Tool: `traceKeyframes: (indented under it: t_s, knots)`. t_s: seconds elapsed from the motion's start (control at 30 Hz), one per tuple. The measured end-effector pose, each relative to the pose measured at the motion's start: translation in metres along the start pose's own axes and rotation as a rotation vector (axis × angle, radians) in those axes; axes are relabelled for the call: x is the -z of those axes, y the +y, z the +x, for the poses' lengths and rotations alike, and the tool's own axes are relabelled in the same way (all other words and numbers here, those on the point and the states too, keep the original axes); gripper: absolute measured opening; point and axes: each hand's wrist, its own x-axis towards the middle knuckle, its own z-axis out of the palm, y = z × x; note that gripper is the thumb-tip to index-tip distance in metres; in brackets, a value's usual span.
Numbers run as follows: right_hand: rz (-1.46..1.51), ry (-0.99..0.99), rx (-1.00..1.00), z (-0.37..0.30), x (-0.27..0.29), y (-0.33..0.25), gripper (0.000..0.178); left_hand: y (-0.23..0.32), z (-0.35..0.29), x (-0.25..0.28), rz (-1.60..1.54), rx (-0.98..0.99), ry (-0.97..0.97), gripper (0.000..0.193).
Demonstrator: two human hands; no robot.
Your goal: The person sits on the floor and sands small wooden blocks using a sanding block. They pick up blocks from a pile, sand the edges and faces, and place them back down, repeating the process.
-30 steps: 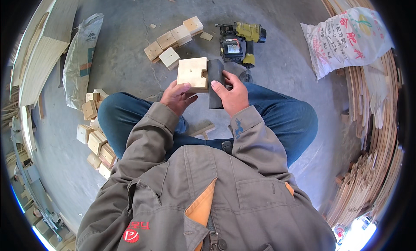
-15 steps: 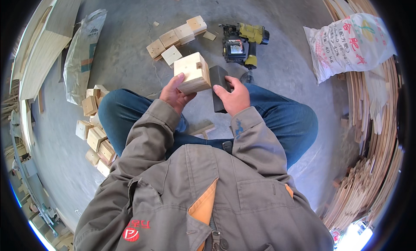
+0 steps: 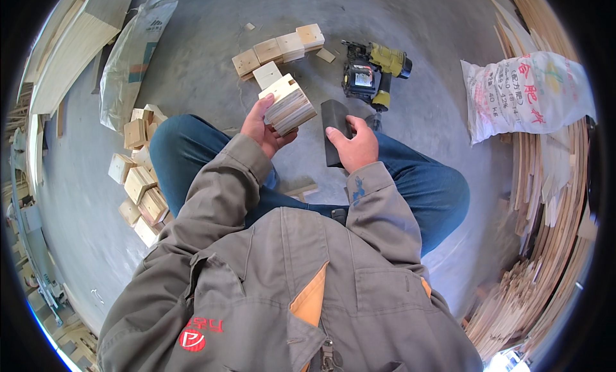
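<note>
In my left hand (image 3: pixel 261 129) is a pale wooden block (image 3: pixel 292 109), its layered side tilted toward me and a notch at its far edge. My fingers curl under it, with the thumb on its top left edge. My right hand (image 3: pixel 357 145) grips a dark grey rectangular block (image 3: pixel 332 131), thumb across its face; it looks like a sanding block. A small gap separates the two pieces. Both are held above the floor between my bent knees.
Beyond my hands lies a row of wooden blocks (image 3: pixel 268 50). A yellow and black nail gun (image 3: pixel 378 70) rests right of them. More blocks (image 3: pixel 138 182) are heaped by my left knee. A white sack (image 3: pixel 523 99) lies on stacked wooden strips (image 3: pixel 552 198) at right.
The wooden block has been tipped in my left hand, so more of its layered side shows. The dark block has come away from it, leaving a gap. The view has shifted slightly.
</note>
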Motion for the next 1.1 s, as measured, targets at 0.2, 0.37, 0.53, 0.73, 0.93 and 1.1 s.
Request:
traceKeyframes:
  t_s: [0.2, 0.37, 0.53, 0.73, 0.93, 1.1]
  knots:
    - [0.027, 0.028, 0.053, 0.0, 0.004, 0.0, 0.068, 0.005, -0.001, 0.004, -0.024, 0.021, 0.067, 0.07]
    - [0.058, 0.048, 0.093, -0.001, 0.006, -0.001, 0.068, 0.012, -0.014, 0.004, -0.033, 0.018, 0.115, 0.075]
    - [0.21, 0.078, 0.121, -0.006, 0.016, -0.002, 0.067, 0.016, -0.024, 0.01, -0.053, 0.024, 0.119, 0.078]
    - [0.419, 0.121, 0.097, -0.009, 0.07, -0.015, 0.058, 0.03, -0.029, 0.012, 0.001, 0.052, 0.025, 0.073]
    - [0.366, 0.224, 0.14, -0.009, 0.152, -0.051, 0.059, 0.058, -0.026, 0.02, 0.162, 0.09, -0.227, 0.065]
    - [0.297, 0.362, 0.17, 0.021, 0.197, -0.023, 0.059, 0.089, -0.034, 0.012, 0.334, -0.005, -0.136, 0.062]
